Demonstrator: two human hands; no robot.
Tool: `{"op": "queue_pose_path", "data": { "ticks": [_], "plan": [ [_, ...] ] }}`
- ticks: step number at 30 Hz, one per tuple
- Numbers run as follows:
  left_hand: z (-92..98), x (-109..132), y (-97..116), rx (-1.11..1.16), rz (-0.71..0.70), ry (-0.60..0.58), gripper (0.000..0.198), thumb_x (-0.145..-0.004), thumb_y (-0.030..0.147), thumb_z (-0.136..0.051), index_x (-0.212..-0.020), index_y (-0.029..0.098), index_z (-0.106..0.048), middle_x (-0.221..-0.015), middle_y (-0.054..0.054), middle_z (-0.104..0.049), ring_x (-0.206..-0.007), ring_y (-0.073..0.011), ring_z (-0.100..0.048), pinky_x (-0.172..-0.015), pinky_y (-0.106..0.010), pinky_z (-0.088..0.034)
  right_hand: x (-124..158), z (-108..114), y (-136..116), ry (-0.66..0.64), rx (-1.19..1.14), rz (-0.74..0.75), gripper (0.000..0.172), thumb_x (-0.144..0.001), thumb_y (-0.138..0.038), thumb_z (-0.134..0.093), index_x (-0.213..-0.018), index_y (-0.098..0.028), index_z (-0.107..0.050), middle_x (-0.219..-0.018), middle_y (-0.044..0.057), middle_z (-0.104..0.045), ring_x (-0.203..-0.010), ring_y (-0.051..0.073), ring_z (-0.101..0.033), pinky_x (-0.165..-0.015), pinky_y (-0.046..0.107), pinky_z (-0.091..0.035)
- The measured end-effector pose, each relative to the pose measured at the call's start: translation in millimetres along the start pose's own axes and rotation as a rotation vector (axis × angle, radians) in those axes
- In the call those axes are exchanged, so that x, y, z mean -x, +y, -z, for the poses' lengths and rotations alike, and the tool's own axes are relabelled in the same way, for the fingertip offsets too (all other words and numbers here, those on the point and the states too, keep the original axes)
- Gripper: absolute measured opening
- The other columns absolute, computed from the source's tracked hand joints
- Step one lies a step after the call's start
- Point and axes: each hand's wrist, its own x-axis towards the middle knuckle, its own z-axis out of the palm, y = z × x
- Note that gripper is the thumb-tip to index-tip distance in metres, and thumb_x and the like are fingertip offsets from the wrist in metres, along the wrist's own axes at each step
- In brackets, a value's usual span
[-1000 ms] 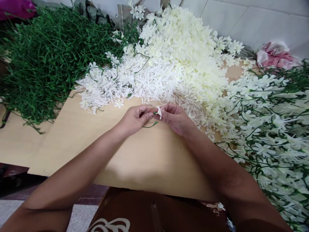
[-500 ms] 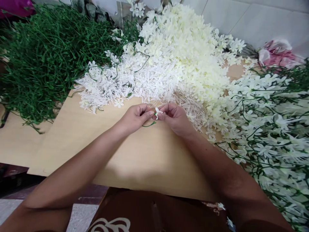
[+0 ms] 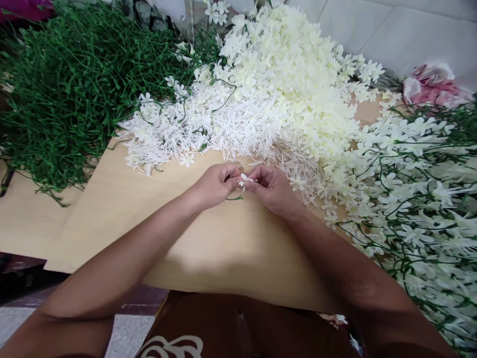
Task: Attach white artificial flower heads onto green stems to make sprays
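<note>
Over the board my two hands meet, fingertips almost touching. My left hand is closed in a pinch on a green artificial stem, whose lower end sticks out below the fingers. Between thumb and forefinger my right hand grips a small white artificial flower, petals toward the left hand. Fingers hide the spot where stem and flower come together. Just beyond the hands lies a heap of thin white stamens, merging into a tall pile of cream-white flower heads.
A large mound of green stems fills the left back. White flowers on green stems are heaped along the right. A pink and white plastic bag lies by the tiled wall. The tan board ends near my body.
The hands have drawn slightly closer together around the flower, and less of the stem shows. The whole view has shifted a little; the heaps look the same.
</note>
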Motion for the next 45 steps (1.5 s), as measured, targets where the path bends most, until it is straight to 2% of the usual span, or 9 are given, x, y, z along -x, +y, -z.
{"op": "queue_pose_path", "data": {
  "ticks": [6, 13, 21, 27, 32, 35, 38, 41, 45],
  "plan": [
    [3.4, 0, -1, 0.043, -0.003, -0.029, 0.025, -0.076, 0.023, -0.061, -0.06, 0.019, -0.042, -0.049, 0.007, -0.033, -0.046, -0.0059, -0.027, -0.046, -0.021, -0.021, -2, -6, 0, -0.002, -0.018, 0.029, 0.041, -0.058, -0.049, -0.084, -0.062, -0.019, -0.056, -0.069, -0.001, -0.062, -0.066, 0.012, -0.055, -0.065, 0.029, -0.045],
    [13.8, 0, 3, -0.003, -0.07, -0.114, 0.035, -0.075, 0.046, -0.066, -0.064, 0.016, -0.051, -0.056, 0.005, -0.041, -0.052, -0.0061, -0.034, -0.049, -0.02, -0.027, -5, 0, -2, -0.01, -0.102, -0.049, 0.046, -0.056, -0.057, -0.082, -0.068, -0.019, -0.059, -0.067, -0.001, -0.062, -0.066, 0.011, -0.056, -0.066, 0.028, -0.047],
    [6.8, -3, -6, 0.011, -0.11, -0.096, 0.031, -0.077, 0.039, -0.063, -0.06, 0.017, -0.049, -0.052, 0.006, -0.039, -0.05, -0.0063, -0.034, -0.049, -0.021, -0.027, -7, 2, -1, -0.039, -0.127, -0.083, 0.048, -0.051, -0.056, -0.084, -0.066, -0.02, -0.057, -0.064, -0.003, -0.061, -0.063, 0.011, -0.057, -0.064, 0.029, -0.047],
    [9.8, -2, -6, 0.062, -0.085, -0.221, 0.034, -0.079, 0.041, -0.061, -0.059, 0.016, -0.049, -0.053, 0.005, -0.04, -0.049, -0.0058, -0.034, -0.052, -0.021, -0.03, -10, 1, -1, -0.11, -0.012, -0.155, 0.048, -0.05, -0.052, -0.086, -0.064, -0.02, -0.054, -0.059, -0.005, -0.059, -0.056, 0.009, -0.053, -0.057, 0.026, -0.044],
    [17.8, 1, -5, -0.125, -0.131, -0.243, 0.029, -0.083, 0.04, -0.055, -0.067, 0.016, -0.054, -0.061, 0.003, -0.046, -0.056, -0.0083, -0.041, -0.055, -0.021, -0.034, -9, 11, -9, -0.195, -0.002, -0.134, 0.043, -0.057, -0.049, -0.082, -0.071, -0.018, -0.056, -0.065, -0.001, -0.064, -0.061, 0.012, -0.06, -0.061, 0.028, -0.048],
    [23.9, 3, -2, -0.372, -0.215, -0.246, 0.027, -0.084, 0.037, -0.054, -0.068, 0.016, -0.06, -0.071, -0.001, -0.055, -0.062, -0.0103, -0.048, -0.059, -0.023, -0.037, -13, 19, -19, -0.114, 0.197, 0.015, 0.024, -0.07, -0.035, -0.075, -0.077, -0.017, -0.06, -0.071, 0.001, -0.064, -0.065, 0.013, -0.06, -0.064, 0.029, -0.049],
    [28.9, 5, 1, -0.602, -0.257, -0.212, 0.033, -0.087, 0.039, -0.051, -0.068, 0.017, -0.064, -0.079, -0.003, -0.061, -0.066, -0.012, -0.053, -0.065, -0.025, -0.039, -26, 20, -26, 0.103, 0.676, 0.172, 0.003, -0.078, -0.017, -0.065, -0.08, -0.016, -0.064, -0.085, 0.007, -0.065, -0.078, 0.017, -0.059, -0.073, 0.035, -0.049],
    [33.2, 8, 2, -0.78, -0.276, -0.036, 0.03, -0.09, 0.034, -0.045, -0.076, 0.019, -0.067, -0.082, -0.003, -0.065, -0.075, -0.0155, -0.057, -0.069, -0.027, -0.039, -38, 14, -23, 0.144, 1.081, 0.206, 0.005, -0.079, -0.011, -0.061, -0.08, -0.014, -0.065, -0.094, 0.014, -0.064, -0.094, 0.027, -0.057, -0.083, 0.042, -0.047],
    [39.0, 10, 6, -0.833, -0.243, 0.111, 0.024, -0.088, 0.029, -0.046, -0.085, 0.02, -0.068, -0.081, -0.003, -0.067, -0.076, -0.0168, -0.058, -0.068, -0.027, -0.039, -36, 16, -20, 0.154, 1.089, 0.295, 0.01, -0.081, -0.009, -0.056, -0.078, -0.015, -0.063, -0.091, 0.012, -0.065, -0.094, 0.025, -0.057, -0.084, 0.04, -0.046]
  ]
}}
